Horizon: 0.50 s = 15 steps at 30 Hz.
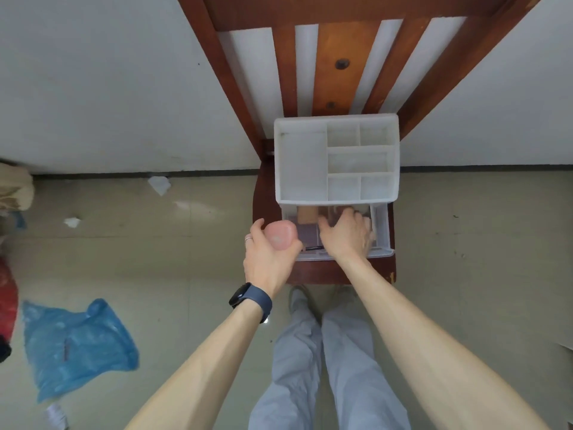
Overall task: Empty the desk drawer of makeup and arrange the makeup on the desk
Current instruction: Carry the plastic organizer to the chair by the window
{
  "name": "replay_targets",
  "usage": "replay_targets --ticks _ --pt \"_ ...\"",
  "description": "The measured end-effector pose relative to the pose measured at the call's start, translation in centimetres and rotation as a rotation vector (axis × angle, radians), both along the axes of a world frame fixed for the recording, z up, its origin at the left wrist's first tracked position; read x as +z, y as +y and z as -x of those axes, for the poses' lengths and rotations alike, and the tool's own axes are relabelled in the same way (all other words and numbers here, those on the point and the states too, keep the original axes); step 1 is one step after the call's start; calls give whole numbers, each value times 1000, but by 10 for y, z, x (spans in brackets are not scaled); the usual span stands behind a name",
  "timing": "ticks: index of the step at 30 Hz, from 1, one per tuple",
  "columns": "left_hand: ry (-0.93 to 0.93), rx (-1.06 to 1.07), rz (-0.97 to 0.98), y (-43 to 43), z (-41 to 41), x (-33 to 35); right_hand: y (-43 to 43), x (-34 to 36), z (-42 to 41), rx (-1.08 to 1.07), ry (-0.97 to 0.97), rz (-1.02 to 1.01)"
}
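My left hand holds a rounded pink case. The left fingers are curled under it and the thumb lies up its far side, so it sits snug in the palm, lifted just outside the drawer's left edge. I'd keep that wrap firm but not tight: the case looks smooth and rounded, and I judge it could squirt out if squeezed.

Just to the right of those fingers is the clear drawer, pulled out toward me from under the white divided tray. The whole unit stands on a wooden chair. A flat brown piece lies just beyond my left fingertips at the back of the drawer. A thin dark stick lies along the front wall, between the two hands.

My right hand is palm down inside the drawer, and the right fingers reach toward the back right corner. Whether they have closed on anything I cannot tell, because the hand covers what is under it.

To do this step well, I'd lift each piece straight up clear of the drawer wall. I'd take one piece per hand and set it in a tray compartment beyond the fingers. I'd carry nothing loosely over the floor.
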<state>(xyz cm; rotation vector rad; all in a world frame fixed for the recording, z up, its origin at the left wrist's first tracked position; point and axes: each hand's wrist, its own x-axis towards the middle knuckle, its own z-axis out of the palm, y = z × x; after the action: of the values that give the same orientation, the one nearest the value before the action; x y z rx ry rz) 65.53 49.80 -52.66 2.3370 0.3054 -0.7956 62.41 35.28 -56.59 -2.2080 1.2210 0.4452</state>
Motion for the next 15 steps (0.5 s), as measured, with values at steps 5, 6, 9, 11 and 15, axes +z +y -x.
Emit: replay_targets --ticks 5,6,9,11,15 --pt "136 137 115 9 -5 -7 19 -14 -22 -95 158 59" --pt "142 153 130 9 -5 -7 20 -16 -24 -113 165 56" --pt "160 167 153 8 -9 -8 19 -16 -27 -147 164 6" --pt "161 165 174 8 -12 -8 17 -13 -28 -116 150 -27" --pt "156 170 196 11 -15 -5 12 -1 -16 -158 158 -174"
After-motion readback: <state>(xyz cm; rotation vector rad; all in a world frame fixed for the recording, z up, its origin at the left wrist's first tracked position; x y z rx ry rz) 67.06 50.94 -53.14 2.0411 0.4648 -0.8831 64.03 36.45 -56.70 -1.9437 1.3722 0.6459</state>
